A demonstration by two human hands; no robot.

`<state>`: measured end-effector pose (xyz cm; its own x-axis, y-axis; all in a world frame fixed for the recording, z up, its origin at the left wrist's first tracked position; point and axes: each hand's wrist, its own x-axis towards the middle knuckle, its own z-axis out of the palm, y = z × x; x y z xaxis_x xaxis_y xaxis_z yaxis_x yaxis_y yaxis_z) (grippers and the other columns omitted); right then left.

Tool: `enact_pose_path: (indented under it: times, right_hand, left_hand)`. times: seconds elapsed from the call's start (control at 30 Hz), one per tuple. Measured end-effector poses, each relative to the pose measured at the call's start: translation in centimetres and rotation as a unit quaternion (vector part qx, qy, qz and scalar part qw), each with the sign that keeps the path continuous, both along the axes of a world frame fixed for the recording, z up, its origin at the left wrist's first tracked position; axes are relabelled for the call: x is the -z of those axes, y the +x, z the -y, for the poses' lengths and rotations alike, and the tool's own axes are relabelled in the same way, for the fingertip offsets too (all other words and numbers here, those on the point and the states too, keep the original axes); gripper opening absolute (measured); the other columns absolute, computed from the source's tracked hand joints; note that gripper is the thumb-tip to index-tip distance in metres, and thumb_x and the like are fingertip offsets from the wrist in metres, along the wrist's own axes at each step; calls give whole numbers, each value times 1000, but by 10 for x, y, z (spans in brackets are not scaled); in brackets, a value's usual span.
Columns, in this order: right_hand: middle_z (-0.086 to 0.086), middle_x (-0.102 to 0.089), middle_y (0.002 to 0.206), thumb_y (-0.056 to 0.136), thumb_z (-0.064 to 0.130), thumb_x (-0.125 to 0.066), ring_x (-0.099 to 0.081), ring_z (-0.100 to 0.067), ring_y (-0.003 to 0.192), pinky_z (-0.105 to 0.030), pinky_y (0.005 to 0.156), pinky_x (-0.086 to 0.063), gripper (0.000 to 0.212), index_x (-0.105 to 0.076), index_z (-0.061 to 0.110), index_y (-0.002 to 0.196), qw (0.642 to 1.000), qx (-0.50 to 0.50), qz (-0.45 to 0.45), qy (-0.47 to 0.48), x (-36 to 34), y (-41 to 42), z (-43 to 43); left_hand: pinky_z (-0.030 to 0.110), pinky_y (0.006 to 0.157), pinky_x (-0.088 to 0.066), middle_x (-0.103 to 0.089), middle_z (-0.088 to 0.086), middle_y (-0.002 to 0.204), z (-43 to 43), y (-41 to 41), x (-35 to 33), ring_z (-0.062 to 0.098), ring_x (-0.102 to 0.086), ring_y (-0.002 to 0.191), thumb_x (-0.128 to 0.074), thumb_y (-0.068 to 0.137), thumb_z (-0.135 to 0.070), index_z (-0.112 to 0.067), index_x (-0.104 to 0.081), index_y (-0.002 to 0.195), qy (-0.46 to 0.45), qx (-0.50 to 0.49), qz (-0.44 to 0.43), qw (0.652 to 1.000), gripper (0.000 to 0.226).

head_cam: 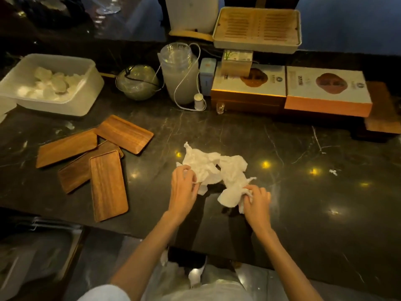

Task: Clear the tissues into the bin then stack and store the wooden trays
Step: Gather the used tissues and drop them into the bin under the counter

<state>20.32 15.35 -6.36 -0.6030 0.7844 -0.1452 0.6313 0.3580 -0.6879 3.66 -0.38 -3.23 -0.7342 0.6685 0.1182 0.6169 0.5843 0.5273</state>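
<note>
Tissues [204, 168]: crumpled white sheets mid-desk [282, 192], directly ahead of both hands, spread roughly left to right between them.

Left hand [184, 183]: fingers curled, pinching the near edge of the left sheet.

Right hand [257, 200]: fingers curled round a bunched corner of the right sheet.

Wooden trays [108, 185]: four, loose and partly overlapping, long axes fanned at different angles, well to the left; left hand is nearer.

White tub [54, 108], far left, holds crumpled white pieces. Probably the bin, not certain. If so, the carry runs left and away, past the trays.

Step in hand: gathering tissues. Trays not yet stacked.
</note>
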Motion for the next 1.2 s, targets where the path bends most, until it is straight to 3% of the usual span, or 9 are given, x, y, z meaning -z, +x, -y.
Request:
enact_pose_path:
  times: [0.17,0.33,0.43,0.63,0.73,0.83,1.0,1.1,1.2]
  right_hand:
    - [2,-38,116,90,23,-60,-38,-16,109,-31,88,-40,13,-54,21,102,996,32,-42,-78,-8,27,14]
    - [3,-51,93,88,10,-57,-57,-20,87,-32,64,-53,12,-48,18,86,975,46,-93,-198,-23,46,53]
    - [3,-53,85,92,10,-52,-57,-4,74,-16,50,-49,17,-45,22,82,965,50,-104,-236,-29,54,85]
    - [-2,-53,111,93,1,-47,-57,-15,95,-19,65,-50,17,-46,11,107,942,35,-98,-319,-32,73,158]
    - [-6,-54,113,92,-1,-48,-58,-18,91,-17,58,-52,21,-49,12,109,910,72,-116,-391,-29,93,205]
    - [-8,-53,112,92,-2,-48,-60,-23,90,-21,53,-54,28,-49,17,113,886,106,-117,-437,-15,120,250]
    - [-11,-55,122,93,12,-58,-61,-27,104,-32,72,-56,36,-49,19,127,889,153,-3,-433,37,168,321]
    - [-24,-57,124,92,1,-55,-60,-34,103,-40,78,-53,40,-48,7,131,856,202,39,-474,92,172,339]
    - [-16,-63,117,95,2,-49,-70,-15,92,-29,74,-57,32,-53,3,126,838,175,88,-510,169,148,341]
  left_hand:
    - [25,105,-39,-49,6,135,53,36,-4,17,-42,134,-58,88,-2,-19,-47,87,92,-67,84,990,20]
    - [12,79,-48,-50,-9,107,97,65,-9,0,-54,104,-53,86,6,-41,-41,85,139,-116,148,972,48]
    - [12,76,-48,-47,-11,106,122,80,-8,-4,-52,100,-48,87,7,-36,-49,100,133,-137,157,969,45]
    - [3,75,-44,-48,-2,107,196,118,-8,0,-52,97,-45,90,8,-20,-58,98,173,-220,225,933,32]
    - [11,73,-47,-48,3,108,244,143,1,0,-53,93,-45,90,9,-17,-59,99,189,-250,257,914,30]
    - [30,79,-50,-48,10,111,291,164,22,20,-55,98,-45,90,11,-10,-59,103,190,-275,315,888,28]
    - [35,76,-53,-61,16,109,359,193,76,28,-62,96,-48,90,7,-7,-59,107,149,-379,456,792,25]
    - [45,91,-52,-61,21,119,387,204,141,36,-59,106,-44,88,11,-4,-61,110,120,-463,525,704,31]
    - [54,102,-45,-58,25,128,395,208,232,42,-55,117,-48,89,8,1,-61,117,106,-512,571,634,31]
